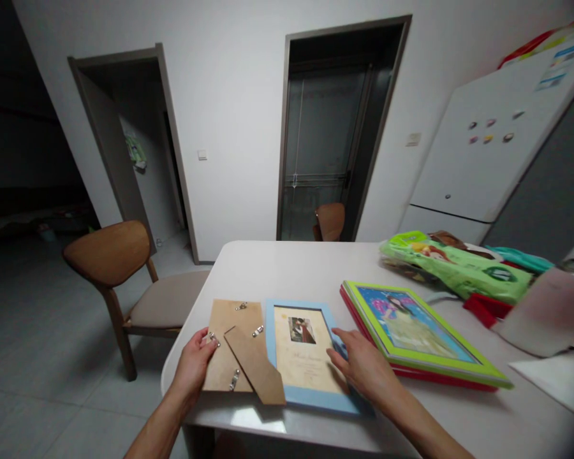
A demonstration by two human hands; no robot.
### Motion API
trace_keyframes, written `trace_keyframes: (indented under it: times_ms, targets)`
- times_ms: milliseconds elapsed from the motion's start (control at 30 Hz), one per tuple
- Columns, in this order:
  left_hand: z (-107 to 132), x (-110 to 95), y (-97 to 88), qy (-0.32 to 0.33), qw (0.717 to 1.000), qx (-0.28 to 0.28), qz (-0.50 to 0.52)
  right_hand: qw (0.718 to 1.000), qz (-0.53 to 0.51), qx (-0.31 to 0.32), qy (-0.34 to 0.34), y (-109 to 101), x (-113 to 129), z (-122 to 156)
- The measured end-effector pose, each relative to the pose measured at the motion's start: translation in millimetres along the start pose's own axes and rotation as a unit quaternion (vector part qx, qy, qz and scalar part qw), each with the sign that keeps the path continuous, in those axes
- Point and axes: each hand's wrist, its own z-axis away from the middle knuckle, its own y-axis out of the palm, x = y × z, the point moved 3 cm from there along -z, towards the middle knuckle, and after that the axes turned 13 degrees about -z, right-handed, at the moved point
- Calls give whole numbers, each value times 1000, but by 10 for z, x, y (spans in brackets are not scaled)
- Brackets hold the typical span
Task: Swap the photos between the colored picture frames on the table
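My left hand (194, 361) grips the left edge of a brown picture-frame backing board (220, 376), thumb on top. The board has metal clips and a fold-out stand leg (253, 363) lying slantwise across it. Right beside it, a light-blue picture frame (310, 396) lies on the table, with a cream sheet bearing a small photo showing inside its border. My right hand (358, 363) is over the frame's right side, fingers apart and pointing left. Whether its fingertips touch the frame is hard to tell.
Stacked frames, a lime-green one (414, 322) on top, lie at the right of the white table (287, 268). Behind them sit a green package (463, 264) and a pinkish jar (548, 309). A wooden chair (112, 255) stands left; a fridge (488, 140) is at the back right.
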Motion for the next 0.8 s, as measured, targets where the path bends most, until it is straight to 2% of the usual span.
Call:
trace_keyframes:
  times_ms: [100,200,233,300,367,400,500,567,633,700,767,800]
  targets:
    - [-73,128,-181,-3,997,-10,-73,999,29,15,39,100,-228,-3]
    - [-130,153,-247,13,990,-49,-134,998,9,6,54,85,-247,-45]
    - [-136,131,-248,38,980,-76,-179,998,-11,-6,67,52,-232,-63]
    - [-105,51,-189,112,944,-133,-282,989,-90,-23,113,-28,-196,-84]
    - [-10,-47,-19,180,909,-153,-345,959,-229,-22,166,-92,-146,-76]
    - [58,-95,108,200,906,-140,-346,932,-311,-14,185,-113,-108,-63]
    - [320,-265,616,245,916,-51,-314,841,-500,22,203,-154,44,-15]
    - [501,-406,993,294,906,31,-302,814,-546,41,196,-178,148,8]
    - [628,-556,1279,344,889,63,-296,812,-553,42,179,-202,223,16]
    - [679,-698,1427,388,869,65,-301,820,-547,38,164,-212,245,11]
    - [658,-817,1423,418,854,46,-308,841,-517,30,155,-207,200,-3]
    - [623,-861,1365,420,854,27,-308,861,-485,25,149,-200,155,-13]
